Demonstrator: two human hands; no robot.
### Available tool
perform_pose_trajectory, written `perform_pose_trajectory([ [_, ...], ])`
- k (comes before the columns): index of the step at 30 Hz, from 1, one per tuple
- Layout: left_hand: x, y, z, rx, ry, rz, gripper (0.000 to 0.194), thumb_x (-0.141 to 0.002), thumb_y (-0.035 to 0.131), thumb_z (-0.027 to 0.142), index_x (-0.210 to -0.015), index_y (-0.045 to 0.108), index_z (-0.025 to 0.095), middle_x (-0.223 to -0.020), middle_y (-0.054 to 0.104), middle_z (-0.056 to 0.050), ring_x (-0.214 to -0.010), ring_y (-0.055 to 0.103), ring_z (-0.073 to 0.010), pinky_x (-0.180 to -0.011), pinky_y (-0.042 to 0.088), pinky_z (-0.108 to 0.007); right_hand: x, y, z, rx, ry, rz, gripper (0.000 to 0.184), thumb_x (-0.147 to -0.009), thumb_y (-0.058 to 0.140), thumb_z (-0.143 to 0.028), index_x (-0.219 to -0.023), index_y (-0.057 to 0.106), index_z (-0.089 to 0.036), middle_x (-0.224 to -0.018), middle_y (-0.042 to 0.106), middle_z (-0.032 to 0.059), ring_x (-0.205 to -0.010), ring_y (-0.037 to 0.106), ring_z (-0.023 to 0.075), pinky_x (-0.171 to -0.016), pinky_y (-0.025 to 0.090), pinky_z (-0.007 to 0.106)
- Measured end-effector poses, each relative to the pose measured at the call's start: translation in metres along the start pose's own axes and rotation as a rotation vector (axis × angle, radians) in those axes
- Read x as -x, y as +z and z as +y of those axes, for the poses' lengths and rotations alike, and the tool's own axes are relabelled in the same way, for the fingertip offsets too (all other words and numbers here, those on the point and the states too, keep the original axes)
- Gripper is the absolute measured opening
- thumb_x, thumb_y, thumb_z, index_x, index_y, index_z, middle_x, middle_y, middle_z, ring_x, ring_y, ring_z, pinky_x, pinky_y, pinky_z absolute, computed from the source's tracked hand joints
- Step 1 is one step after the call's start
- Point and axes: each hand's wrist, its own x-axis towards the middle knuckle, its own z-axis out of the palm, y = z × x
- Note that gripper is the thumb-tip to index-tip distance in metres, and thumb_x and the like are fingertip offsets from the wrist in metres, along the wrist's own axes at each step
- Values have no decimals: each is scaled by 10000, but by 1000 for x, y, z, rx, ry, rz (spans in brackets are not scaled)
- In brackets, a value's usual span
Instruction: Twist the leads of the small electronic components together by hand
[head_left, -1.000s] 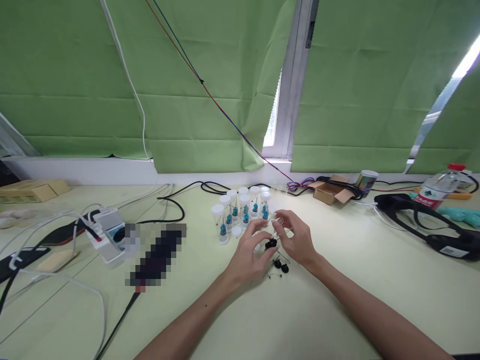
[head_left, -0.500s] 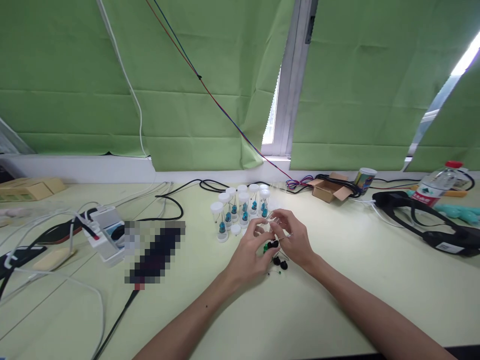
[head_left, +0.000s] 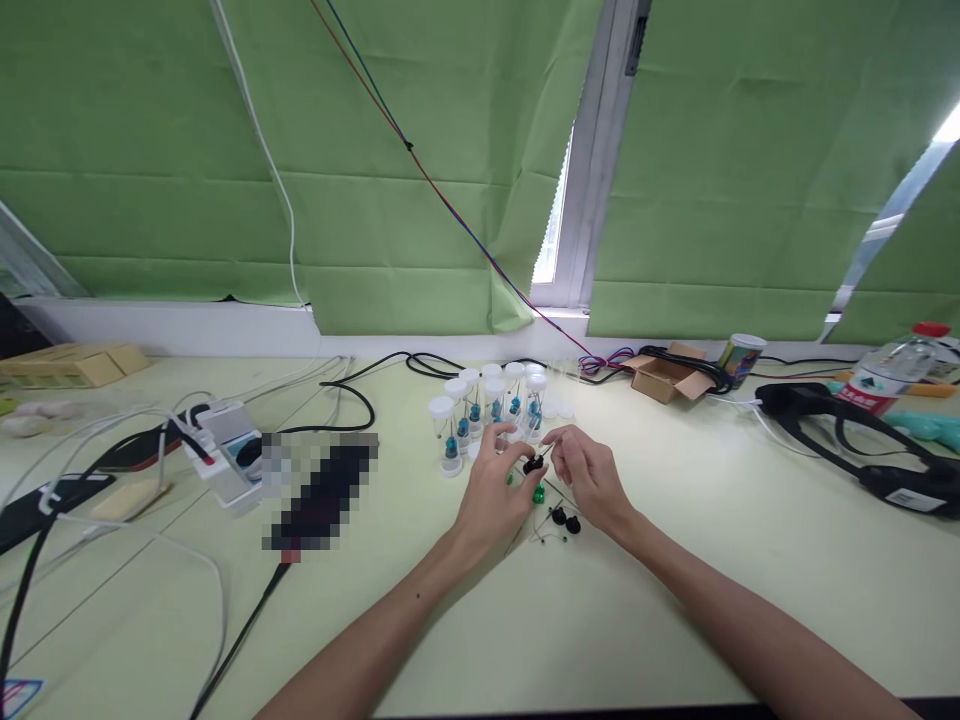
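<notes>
My left hand [head_left: 489, 492] pinches a small black round piece [head_left: 533, 464] between thumb and fingers. Close beside it, my right hand [head_left: 590, 477] has its fingertips closed on a thin wire-like piece [head_left: 548, 449] that reaches toward the black piece; whether the two touch I cannot tell. Below the hands lie small green pieces [head_left: 539, 493], two loose black round pieces [head_left: 565, 520] and some thin strands with tiny dark ends [head_left: 553, 540]. Just beyond my left hand stand several clear tubes with white caps [head_left: 442, 408], holding blue pieces [head_left: 451, 447] inside.
At left are a white power strip [head_left: 225, 455], tangled cables and a pixelated dark object [head_left: 322, 495]. A small open carton [head_left: 664, 378], a patterned canister [head_left: 741, 358], a black headset [head_left: 862, 455] and a red-capped bottle [head_left: 892, 370] stand at right. Green blinds [head_left: 420, 230] hang behind.
My hands have drawn slightly apart, showing the black piece in the left hand and the green pieces below. The whole view has shifted a little.
</notes>
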Motion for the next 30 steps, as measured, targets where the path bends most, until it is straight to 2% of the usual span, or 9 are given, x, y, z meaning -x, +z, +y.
perform_pose_trajectory([
  [4,2,0,0,13,-4,-79,117,-861,578,233,-948,656,233,-1304,416,-75,-947,567,-188,-863,488,-377,3,5,-4,62,2,-24,235,-959,443,-350,-860,575,-183,-668,529,-3,-551,452,118,-524,372,252],
  [8,1,0,1,12,-4,-94,121,-857,573,212,-933,664,234,-1299,415,-73,-964,559,-193,-851,493,-373,1,8,-6,83,17,-11,211,-933,477,-303,-780,561,-184,-697,567,13,-580,488,124,-542,389,250],
  [15,1,2,-5,-28,19,-86,123,-847,597,223,-934,683,237,-1295,422,-67,-913,549,-179,-843,502,-373,0,8,-6,67,56,-2,258,-920,479,-302,-686,501,-196,-568,475,-32,-480,413,101,-487,350,240],
  [20,1,2,-6,-45,-11,-102,145,-860,598,291,-957,695,246,-1305,421,-68,-924,566,-184,-850,511,-380,-1,6,-4,9,108,12,280,-921,491,-325,-669,489,-203,-495,442,-51,-440,393,98,-464,342,238],
  [24,0,3,-7,-63,-27,-102,235,-910,523,321,-1064,690,260,-1330,414,-80,-925,579,-182,-863,512,-387,-5,2,-2,-23,134,67,305,-931,492,-354,-669,492,-201,-467,438,-57,-420,400,97,-457,341,241],
  [30,-1,4,-12,-77,-22,-76,306,-946,442,237,-1137,678,272,-1336,427,-79,-929,571,-163,-874,506,-365,-13,-7,2,-172,213,206,337,-934,510,-396,-664,495,-196,-419,420,-73,-361,387,84,-419,326,236],
])
